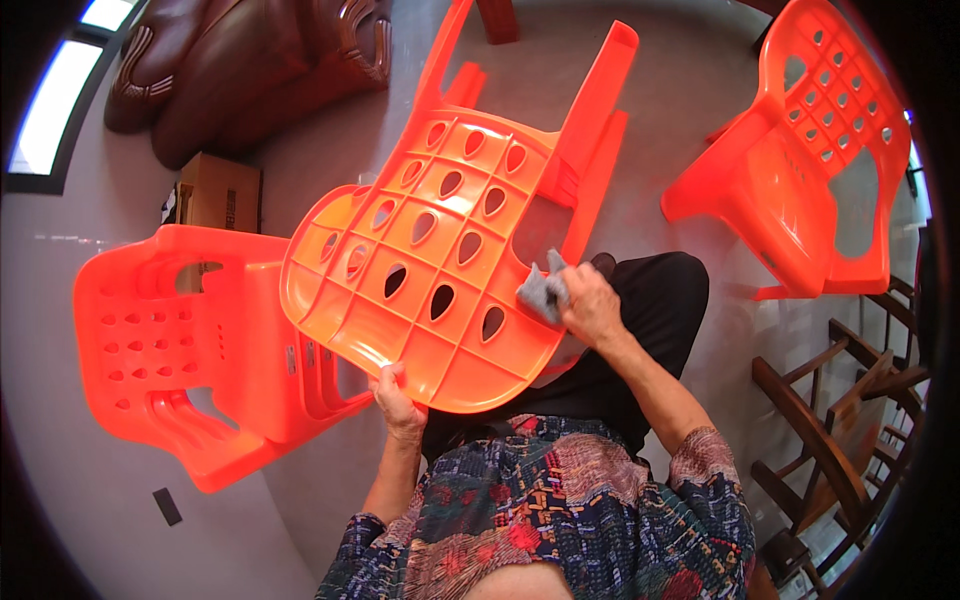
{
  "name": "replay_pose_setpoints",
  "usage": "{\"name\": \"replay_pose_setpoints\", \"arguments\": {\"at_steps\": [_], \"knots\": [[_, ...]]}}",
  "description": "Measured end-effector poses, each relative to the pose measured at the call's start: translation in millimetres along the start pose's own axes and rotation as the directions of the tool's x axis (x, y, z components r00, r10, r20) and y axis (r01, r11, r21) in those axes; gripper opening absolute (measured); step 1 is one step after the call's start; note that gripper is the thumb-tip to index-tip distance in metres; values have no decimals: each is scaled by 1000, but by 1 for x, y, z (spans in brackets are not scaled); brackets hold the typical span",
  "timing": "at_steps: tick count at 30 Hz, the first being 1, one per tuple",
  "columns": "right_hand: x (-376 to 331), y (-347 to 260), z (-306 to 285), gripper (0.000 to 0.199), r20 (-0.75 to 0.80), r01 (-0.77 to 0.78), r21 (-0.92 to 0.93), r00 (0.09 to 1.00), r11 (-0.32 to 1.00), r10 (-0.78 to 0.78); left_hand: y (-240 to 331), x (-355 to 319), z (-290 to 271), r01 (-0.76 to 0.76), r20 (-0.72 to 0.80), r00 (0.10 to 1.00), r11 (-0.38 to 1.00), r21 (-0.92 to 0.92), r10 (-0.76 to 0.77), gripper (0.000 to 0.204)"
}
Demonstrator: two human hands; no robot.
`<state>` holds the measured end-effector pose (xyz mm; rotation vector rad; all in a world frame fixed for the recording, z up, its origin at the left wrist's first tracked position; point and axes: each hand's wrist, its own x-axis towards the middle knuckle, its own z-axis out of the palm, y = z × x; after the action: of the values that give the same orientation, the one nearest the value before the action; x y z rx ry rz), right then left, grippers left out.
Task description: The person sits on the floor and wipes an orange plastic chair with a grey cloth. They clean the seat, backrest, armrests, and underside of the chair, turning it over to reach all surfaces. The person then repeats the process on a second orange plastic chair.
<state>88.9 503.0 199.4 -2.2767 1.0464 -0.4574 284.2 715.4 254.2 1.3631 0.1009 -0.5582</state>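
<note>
Shirt (500,490): at 6 o'clock.
Orange chair (447,238): long axis 7–1 o'clock.
Left hand (398,402): grip closed on chair.
Right hand (592,305): grip closed on cloth (541,293), chair toward 10 o'clock.

Held chair (435,262) between left stack (245,345) and right chair (785,205)

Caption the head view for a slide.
Left hand holding an orange plastic chair by its edge, right hand holding a gray cloth against it.
</note>
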Motion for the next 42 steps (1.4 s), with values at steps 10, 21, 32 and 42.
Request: {"name": "replay_pose_setpoints", "arguments": {"at_steps": [10, 21, 32, 42], "knots": [[10, -13, 17, 28, -99, 283, 76, 956, 956, -275, 7, 15, -12, 127, 51, 991, 988, -86, -123, 29], [41, 46, 48, 21, 471, -433, -10, 793, 901, 387, 8, 11, -17, 124, 93, 989, 990, -74, -117, 43], [67, 117, 119, 34, 460, -641, -98, 649, 761, 606, 11, 9, -21, 138, 91, 987, 989, -46, -134, 45], [30, 174, 156, 28, 200, -667, 150, 743, 730, 638, 12, 22, -37, -62, 1, 998, 989, 136, 63, 44]]}}
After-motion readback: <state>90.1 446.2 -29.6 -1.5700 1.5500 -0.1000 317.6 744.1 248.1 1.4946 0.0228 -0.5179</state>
